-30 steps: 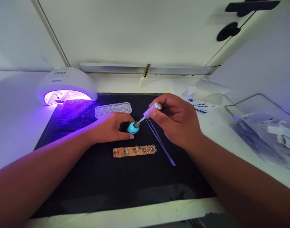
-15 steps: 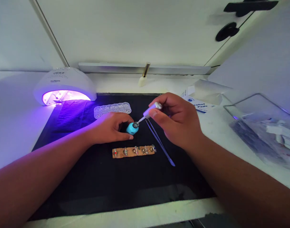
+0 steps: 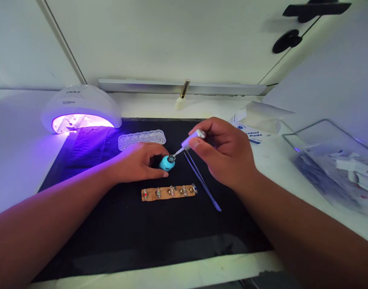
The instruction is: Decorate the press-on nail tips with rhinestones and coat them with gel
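My left hand [image 3: 144,160] is closed around a small turquoise nail polish bottle [image 3: 166,163], thumb and fingers on its sides. The bottle leans toward the right, its neck uncovered. Pinched in my right hand [image 3: 224,154] is the white-capped nail polish brush [image 3: 192,140], slanting down to the left with its tip at the bottle's mouth. Below the hands lies a tan strip [image 3: 163,194] bearing several decorated nail tips. Tweezers [image 3: 203,180] rest on the black mat [image 3: 160,228] under my right hand.
A lit nail lamp [image 3: 81,106] stands at back left over a dark ribbed cloth [image 3: 92,146]. Behind my left hand is a clear compartment case [image 3: 142,136]. A cream polish bottle [image 3: 182,96] leans at the back; an alcohol pads box [image 3: 256,122] and wire basket [image 3: 328,120] are right.
The view has shifted very slightly. Both hands, the bottle and the brush keep nearly the same position, with the brush tip still at the bottle's mouth.
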Available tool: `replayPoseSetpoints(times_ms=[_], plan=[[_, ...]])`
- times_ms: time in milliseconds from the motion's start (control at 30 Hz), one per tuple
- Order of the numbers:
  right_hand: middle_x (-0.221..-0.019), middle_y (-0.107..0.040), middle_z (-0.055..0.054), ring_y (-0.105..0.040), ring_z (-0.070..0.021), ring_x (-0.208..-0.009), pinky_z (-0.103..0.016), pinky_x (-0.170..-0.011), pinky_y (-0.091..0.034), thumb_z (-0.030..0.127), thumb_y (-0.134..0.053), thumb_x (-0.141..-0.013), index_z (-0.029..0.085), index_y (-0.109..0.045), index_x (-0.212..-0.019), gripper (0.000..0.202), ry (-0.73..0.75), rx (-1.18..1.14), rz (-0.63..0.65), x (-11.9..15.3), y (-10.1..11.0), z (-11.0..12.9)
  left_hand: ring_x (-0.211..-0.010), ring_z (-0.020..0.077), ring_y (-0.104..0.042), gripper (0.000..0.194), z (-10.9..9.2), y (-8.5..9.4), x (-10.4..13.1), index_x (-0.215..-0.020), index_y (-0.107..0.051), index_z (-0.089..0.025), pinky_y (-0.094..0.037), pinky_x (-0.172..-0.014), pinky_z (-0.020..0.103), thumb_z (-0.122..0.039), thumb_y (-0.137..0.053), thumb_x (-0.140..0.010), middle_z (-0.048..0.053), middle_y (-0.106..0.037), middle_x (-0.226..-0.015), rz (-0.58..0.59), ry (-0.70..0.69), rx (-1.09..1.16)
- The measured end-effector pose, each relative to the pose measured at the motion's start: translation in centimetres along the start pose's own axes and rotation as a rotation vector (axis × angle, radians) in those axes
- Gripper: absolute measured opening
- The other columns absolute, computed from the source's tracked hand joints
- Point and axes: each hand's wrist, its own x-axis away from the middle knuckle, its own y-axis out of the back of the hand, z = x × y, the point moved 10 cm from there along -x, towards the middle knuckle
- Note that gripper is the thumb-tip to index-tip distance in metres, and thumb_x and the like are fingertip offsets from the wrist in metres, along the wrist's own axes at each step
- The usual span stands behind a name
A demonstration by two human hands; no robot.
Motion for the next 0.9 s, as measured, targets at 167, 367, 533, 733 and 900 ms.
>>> replayPoseSetpoints(times_ms=[167, 367, 533, 733, 900], plan=[[-0.065, -0.059, 0.002, -0.053, -0.0124, -0.057, -0.028, -0.055, -0.042, 0.032, -0.062, -0.082, 0.021, -0.058, -0.076, 0.013, -0.004, -0.001, -0.007, 0.06, 0.05, -0.05, -0.07, 0.0132, -0.055, 0.026, -0.11, -0.04, 0.02, -0.098, -0.067, -0.019, -0.04, -0.065, 0.027, -0.034, -0.071, -0.077, -0.002, -0.064, -0.079, 0.009, 0.002, 0.0], [-0.065, -0.059, 0.002, -0.052, -0.012, -0.056, -0.027, -0.055, -0.041, 0.033, -0.063, -0.082, 0.02, -0.059, -0.077, 0.015, 0.002, -0.009, -0.007, -0.01, 0.04, -0.08, -0.075, 0.0149, -0.058, 0.028, -0.1, 0.02, -0.04, -0.099, -0.067, -0.019, -0.042, -0.069, 0.028, -0.035, -0.071, -0.077, -0.001, -0.066, -0.083, 0.003, 0.001, -0.005], [-0.065, -0.059, 0.002, -0.052, -0.0126, -0.057, -0.028, -0.055, -0.041, 0.034, -0.063, -0.082, 0.021, -0.058, -0.076, 0.015, -0.007, -0.009, -0.004, 0.0, 0.0, -0.13, -0.076, 0.0151, -0.058, 0.028, -0.16, 0.05, -0.03, -0.099, -0.066, -0.019, -0.042, -0.069, 0.028, -0.036, -0.071, -0.077, 0.0, -0.066, -0.084, 0.001, -0.007, -0.01], [-0.066, -0.057, 0.003, -0.052, -0.0118, -0.058, -0.028, -0.056, -0.042, 0.034, -0.062, -0.083, 0.021, -0.058, -0.077, 0.014, -0.006, -0.007, -0.005, 0.1, 0.02, -0.11, -0.075, 0.0144, -0.057, 0.027, -0.18, 0.01, -0.02, -0.099, -0.066, -0.019, -0.041, -0.069, 0.028, -0.035, -0.071, -0.077, -0.001, -0.065, -0.083, 0.002, -0.025, -0.011], [-0.065, -0.057, 0.003, -0.052, -0.0121, -0.058, -0.028, -0.056, -0.041, 0.032, -0.062, -0.083, 0.021, -0.059, -0.077, 0.013, 0.005, -0.013, -0.015, 0.11, 0.07, -0.04, -0.073, 0.014, -0.056, 0.028, -0.11, 0.02, -0.05, -0.099, -0.066, -0.019, -0.041, -0.068, 0.028, -0.035, -0.072, -0.077, -0.002, -0.064, -0.082, 0.003, -0.028, -0.015]])
